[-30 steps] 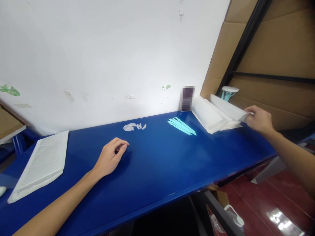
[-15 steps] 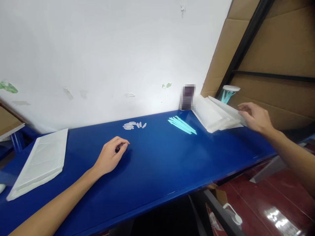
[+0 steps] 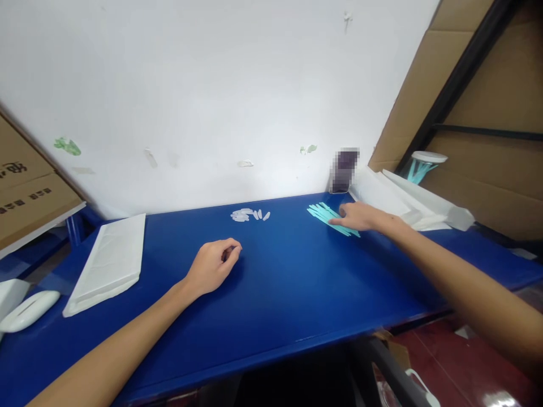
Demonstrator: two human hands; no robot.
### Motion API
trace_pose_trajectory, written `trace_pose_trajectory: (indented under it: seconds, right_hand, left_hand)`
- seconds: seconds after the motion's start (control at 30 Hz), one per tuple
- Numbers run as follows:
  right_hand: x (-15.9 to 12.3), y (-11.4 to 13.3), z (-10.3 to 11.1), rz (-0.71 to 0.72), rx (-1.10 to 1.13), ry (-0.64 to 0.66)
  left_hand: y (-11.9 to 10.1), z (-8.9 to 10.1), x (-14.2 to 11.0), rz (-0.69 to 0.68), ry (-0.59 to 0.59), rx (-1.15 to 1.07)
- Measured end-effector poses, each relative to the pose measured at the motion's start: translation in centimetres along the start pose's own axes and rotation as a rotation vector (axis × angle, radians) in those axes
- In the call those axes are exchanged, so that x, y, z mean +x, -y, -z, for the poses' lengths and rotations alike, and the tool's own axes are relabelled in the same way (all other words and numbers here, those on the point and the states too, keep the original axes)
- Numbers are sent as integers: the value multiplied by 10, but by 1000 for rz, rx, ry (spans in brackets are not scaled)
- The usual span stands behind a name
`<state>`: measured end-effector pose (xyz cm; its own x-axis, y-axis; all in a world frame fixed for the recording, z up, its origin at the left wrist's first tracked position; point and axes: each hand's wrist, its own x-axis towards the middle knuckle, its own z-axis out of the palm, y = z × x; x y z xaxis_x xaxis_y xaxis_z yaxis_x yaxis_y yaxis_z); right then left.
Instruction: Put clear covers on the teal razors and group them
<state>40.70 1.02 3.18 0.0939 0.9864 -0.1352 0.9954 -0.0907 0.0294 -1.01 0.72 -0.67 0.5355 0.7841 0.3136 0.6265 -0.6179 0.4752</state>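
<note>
My right hand (image 3: 358, 216) is over a loose pile of slim turquoise plastic sticks (image 3: 319, 212), its thumb and index finger apart at the sticks; the other fingers are curled. Whether it touches a stick I cannot tell. Resting on the blue table (image 3: 280, 282), my left hand (image 3: 215, 263) has its fingers curled and thumb close to the index finger; anything inside is hidden. Beyond that hand, near the wall, lies a small group of translucent whitish oblong pieces (image 3: 241, 215).
White padded envelopes (image 3: 386, 192) are stacked at the back right, beside a lidded jar (image 3: 424, 164) with turquoise sticks. Another white envelope (image 3: 112, 257) lies on the left, near a white rounded object (image 3: 31, 311). A pixelated dark object (image 3: 344, 169) leans against the wall.
My right hand has moved left from the envelope stack to the turquoise sticks. The view has shifted left, bringing in a cardboard box. My left hand stays curled on the table.
</note>
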Motion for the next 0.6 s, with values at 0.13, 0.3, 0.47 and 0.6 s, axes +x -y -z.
trace_pose_trajectory:
  seconds: [0.13, 0.3, 0.47, 0.6]
  right_hand:
    - [-4, 11, -7, 22, -42, 55]
    - [-28, 43, -19, 241, -87, -19]
    - [-41, 93, -19, 654, -72, -95]
    - [-35, 134, -9, 881, -58, -136]
  left_hand:
    - [-1, 0, -1, -21, 25, -22]
    - [-1, -4, 0, -27, 36, -22]
    - [-1, -2, 0, 7, -16, -39]
    - [11, 12, 4, 25, -65, 10]
